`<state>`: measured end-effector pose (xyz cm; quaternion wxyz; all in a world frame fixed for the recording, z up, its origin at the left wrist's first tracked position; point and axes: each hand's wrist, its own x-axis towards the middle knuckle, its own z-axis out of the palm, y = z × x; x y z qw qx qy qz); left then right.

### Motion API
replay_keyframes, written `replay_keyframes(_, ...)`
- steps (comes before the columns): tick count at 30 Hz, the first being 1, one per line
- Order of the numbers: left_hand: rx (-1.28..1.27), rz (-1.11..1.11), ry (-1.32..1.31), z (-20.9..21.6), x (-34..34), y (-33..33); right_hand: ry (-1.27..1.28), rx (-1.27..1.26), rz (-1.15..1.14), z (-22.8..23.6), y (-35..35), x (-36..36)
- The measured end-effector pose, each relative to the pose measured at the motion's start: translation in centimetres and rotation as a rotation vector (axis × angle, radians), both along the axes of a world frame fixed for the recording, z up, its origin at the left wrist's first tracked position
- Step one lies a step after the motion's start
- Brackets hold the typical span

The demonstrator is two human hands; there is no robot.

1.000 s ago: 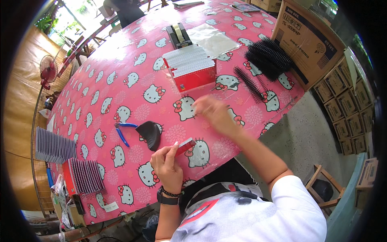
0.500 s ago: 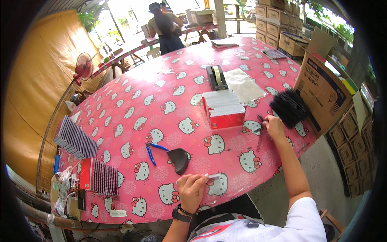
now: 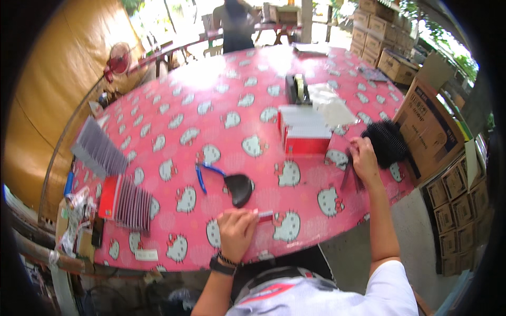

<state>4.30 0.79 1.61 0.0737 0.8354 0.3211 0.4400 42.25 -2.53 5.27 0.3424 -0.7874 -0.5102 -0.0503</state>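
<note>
My left hand (image 3: 235, 229) is closed near the table's front edge, pinching a small thin pad (image 3: 265, 216) with a red and pale edge. At the right, the fingers of my right hand (image 3: 365, 158) are pinched on a black spiral binding coil (image 3: 346, 176), which hangs down toward the table, partly blurred. Just beyond that hand lies a bundle of black coils (image 3: 386, 141). Left of it stands a block of pads (image 3: 307, 146) with red covers and pale edges. Blue-handled cutting pliers (image 3: 201, 179) lie beside a dark rounded block (image 3: 239, 190), beyond my left hand.
Stacks of coil-bound pads (image 3: 99, 147) and red-covered pads (image 3: 126, 204) stand at the left. A tape dispenser (image 3: 297, 90) and clear plastic bags (image 3: 332, 105) lie farther back. An open carton (image 3: 428, 131) borders the right edge. A person (image 3: 235, 26) stands beyond the table.
The whole view has shifted and blurred slightly. The pad in my left hand has tilted, showing a red edge. My right hand stays near the bundle, its coil moving.
</note>
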Motion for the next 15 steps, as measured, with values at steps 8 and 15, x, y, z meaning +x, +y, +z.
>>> replay_keyframes(8,-0.085,0.028,0.024,-0.5,0.3,-0.1,0.462,-0.152,0.773,-0.3,-0.9,-16.1)
replay_keyframes(15,-0.081,0.018,0.046,0.0,0.2,-0.1,0.591,-0.164,0.912,-1.0,-0.1,-15.3)
